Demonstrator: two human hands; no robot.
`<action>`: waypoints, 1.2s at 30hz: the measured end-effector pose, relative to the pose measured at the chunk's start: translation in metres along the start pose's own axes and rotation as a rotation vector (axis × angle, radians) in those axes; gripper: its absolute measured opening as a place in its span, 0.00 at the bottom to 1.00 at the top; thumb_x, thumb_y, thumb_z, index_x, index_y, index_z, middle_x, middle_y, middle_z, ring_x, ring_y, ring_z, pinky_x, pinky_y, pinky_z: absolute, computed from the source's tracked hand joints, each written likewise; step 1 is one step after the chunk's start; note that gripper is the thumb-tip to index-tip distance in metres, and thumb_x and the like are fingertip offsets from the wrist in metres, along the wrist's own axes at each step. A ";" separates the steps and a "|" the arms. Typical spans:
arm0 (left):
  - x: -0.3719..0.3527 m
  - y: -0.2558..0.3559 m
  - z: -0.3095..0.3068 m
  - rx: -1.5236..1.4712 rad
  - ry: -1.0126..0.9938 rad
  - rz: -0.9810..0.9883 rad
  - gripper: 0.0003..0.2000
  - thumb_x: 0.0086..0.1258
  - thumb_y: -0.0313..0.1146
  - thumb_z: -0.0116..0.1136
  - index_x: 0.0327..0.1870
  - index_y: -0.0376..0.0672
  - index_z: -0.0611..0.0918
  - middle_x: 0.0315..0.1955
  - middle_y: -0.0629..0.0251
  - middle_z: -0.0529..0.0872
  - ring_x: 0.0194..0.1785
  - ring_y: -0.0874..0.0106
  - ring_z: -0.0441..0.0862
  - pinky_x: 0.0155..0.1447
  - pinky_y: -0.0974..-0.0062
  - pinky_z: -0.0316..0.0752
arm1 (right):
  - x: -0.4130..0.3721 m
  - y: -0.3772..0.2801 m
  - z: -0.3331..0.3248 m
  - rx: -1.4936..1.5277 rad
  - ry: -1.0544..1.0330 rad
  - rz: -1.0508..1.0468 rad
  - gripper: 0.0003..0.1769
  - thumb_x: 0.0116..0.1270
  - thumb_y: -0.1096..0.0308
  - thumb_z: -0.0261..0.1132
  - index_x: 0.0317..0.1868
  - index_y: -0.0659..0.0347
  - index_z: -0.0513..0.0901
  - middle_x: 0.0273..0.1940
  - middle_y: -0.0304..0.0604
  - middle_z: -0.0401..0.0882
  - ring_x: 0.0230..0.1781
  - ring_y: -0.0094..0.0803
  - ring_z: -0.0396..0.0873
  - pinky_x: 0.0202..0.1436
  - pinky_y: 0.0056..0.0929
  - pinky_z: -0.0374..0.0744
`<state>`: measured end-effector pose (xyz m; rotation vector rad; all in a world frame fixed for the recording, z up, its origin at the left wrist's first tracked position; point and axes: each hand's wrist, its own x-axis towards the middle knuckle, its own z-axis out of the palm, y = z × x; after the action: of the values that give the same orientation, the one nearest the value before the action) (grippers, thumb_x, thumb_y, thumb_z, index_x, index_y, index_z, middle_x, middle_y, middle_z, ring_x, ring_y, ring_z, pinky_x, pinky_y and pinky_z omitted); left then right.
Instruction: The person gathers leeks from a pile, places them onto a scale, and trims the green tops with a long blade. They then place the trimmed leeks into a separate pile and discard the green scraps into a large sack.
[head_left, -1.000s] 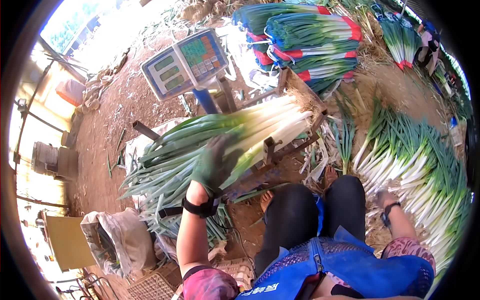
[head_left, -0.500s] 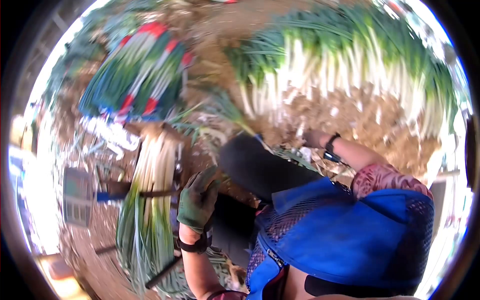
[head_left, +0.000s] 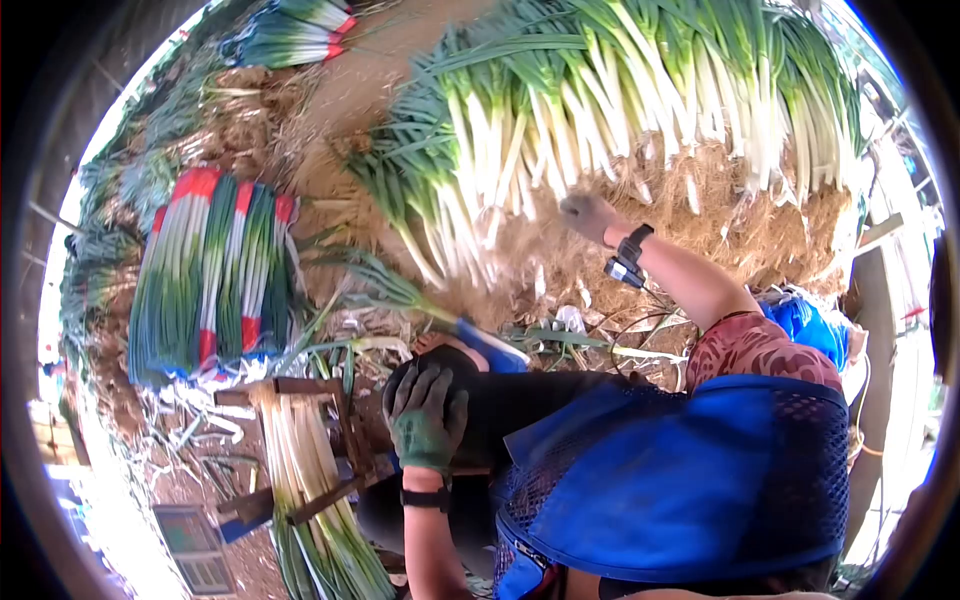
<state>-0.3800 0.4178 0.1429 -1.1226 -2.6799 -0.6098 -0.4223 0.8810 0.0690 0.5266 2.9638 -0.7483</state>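
My left hand (head_left: 426, 415), in a green and dark glove, rests on my dark-clad knee with its fingers spread. My right hand (head_left: 588, 217), gloved and slightly blurred, is at the white root ends of the long row of green onions (head_left: 560, 120); its fingers are smeared, and I cannot make out whether it grips anything. Left of my left hand, a bundle of green onions (head_left: 305, 450) lies in a wooden and metal frame (head_left: 350, 430). A single green onion (head_left: 400, 290) lies between my knee and the row.
Tied bundles with red and white bands (head_left: 215, 275) lie at the left, and more bundles (head_left: 295, 35) lie at the top. A grey crate-like item (head_left: 195, 550) is at the lower left. Loose leaves and soil cover the ground.
My right hand has moved up and left to the onion roots. My left hand now rests on the knee. The view has shifted, and the tied bundles appear lower.
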 end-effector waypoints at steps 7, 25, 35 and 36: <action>0.008 0.005 -0.002 0.013 -0.016 -0.031 0.15 0.62 0.42 0.64 0.48 0.50 0.86 0.50 0.64 0.85 0.60 0.59 0.78 0.71 0.53 0.62 | 0.034 -0.014 -0.149 -0.443 0.310 0.409 0.24 0.77 0.52 0.54 0.62 0.60 0.72 0.51 0.49 0.80 0.50 0.35 0.79 0.56 0.33 0.80; 0.010 0.008 0.001 0.024 0.022 -0.041 0.14 0.61 0.42 0.64 0.46 0.49 0.86 0.49 0.65 0.86 0.59 0.60 0.79 0.71 0.53 0.62 | 0.031 0.063 -0.161 -0.593 0.264 0.599 0.41 0.69 0.36 0.60 0.65 0.64 0.65 0.44 0.56 0.86 0.41 0.41 0.87 0.41 0.37 0.85; -0.003 0.003 0.005 0.022 0.021 -0.070 0.15 0.62 0.42 0.64 0.47 0.49 0.86 0.51 0.65 0.85 0.61 0.60 0.77 0.72 0.53 0.61 | 0.052 0.054 -0.177 -0.047 0.549 0.442 0.37 0.69 0.47 0.64 0.70 0.60 0.69 0.54 0.50 0.83 0.49 0.39 0.83 0.51 0.32 0.83; -0.002 0.003 0.005 0.021 0.017 -0.076 0.15 0.62 0.42 0.64 0.47 0.49 0.86 0.51 0.65 0.85 0.61 0.60 0.77 0.72 0.52 0.61 | 0.066 0.045 -0.174 0.102 0.555 0.414 0.36 0.68 0.49 0.66 0.71 0.59 0.69 0.54 0.48 0.83 0.48 0.38 0.83 0.51 0.31 0.83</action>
<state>-0.3763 0.4204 0.1386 -1.0096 -2.7182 -0.5998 -0.4617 1.0204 0.1938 1.5193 3.0989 -0.8117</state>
